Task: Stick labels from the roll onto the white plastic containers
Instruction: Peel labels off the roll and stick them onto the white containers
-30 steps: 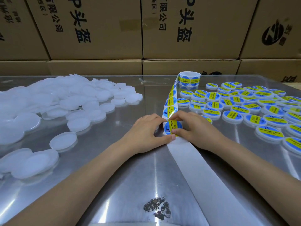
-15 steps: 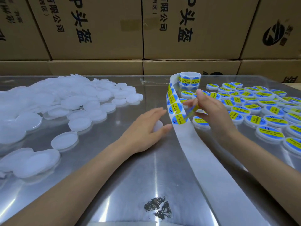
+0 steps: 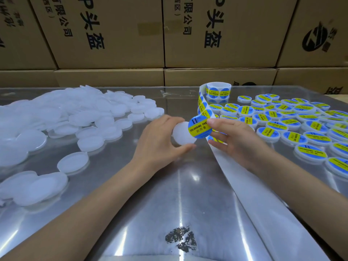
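Observation:
My left hand (image 3: 160,140) grips a round white plastic container (image 3: 181,133) just above the table, tilted toward me. My right hand (image 3: 233,136) pinches a round blue-and-yellow label (image 3: 198,128) by its right edge; the label overlaps the container's right side. The label roll (image 3: 218,91) stands at the back, and its strip of labels runs down toward my right hand. Bare backing paper (image 3: 263,204) trails under my right wrist to the near right.
Several unlabelled white containers (image 3: 56,125) are heaped on the left of the shiny metal table (image 3: 169,194). Several labelled containers (image 3: 293,127) cover the right side. Cardboard boxes (image 3: 216,34) wall off the back. A dark scuffed patch (image 3: 180,240) marks the table near me.
My right hand peeled a label off the strip and brought it left to the container. My left hand lifted and tilted a white container up from the table.

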The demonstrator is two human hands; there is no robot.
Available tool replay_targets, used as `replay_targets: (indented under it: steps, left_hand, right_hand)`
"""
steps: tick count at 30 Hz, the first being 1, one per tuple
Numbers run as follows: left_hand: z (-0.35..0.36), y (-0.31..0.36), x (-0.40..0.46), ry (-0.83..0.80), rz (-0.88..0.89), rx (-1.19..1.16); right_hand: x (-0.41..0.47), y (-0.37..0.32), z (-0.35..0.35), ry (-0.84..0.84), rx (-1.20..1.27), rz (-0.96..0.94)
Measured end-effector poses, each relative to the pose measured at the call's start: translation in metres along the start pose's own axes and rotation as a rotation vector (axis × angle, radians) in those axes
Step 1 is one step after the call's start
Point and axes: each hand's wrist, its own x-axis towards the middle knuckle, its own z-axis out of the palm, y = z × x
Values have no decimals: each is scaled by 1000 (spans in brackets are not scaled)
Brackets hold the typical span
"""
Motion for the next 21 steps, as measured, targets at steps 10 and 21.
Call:
replay_targets:
  steps: [10, 21]
  left_hand:
    - [-1, 13, -1, 56, 108, -16]
    - [-1, 16, -2, 88, 128, 3]
  right_hand:
    - [-1, 6, 5, -52, 164, 144]
    - [-4, 4, 9, -45, 184, 152]
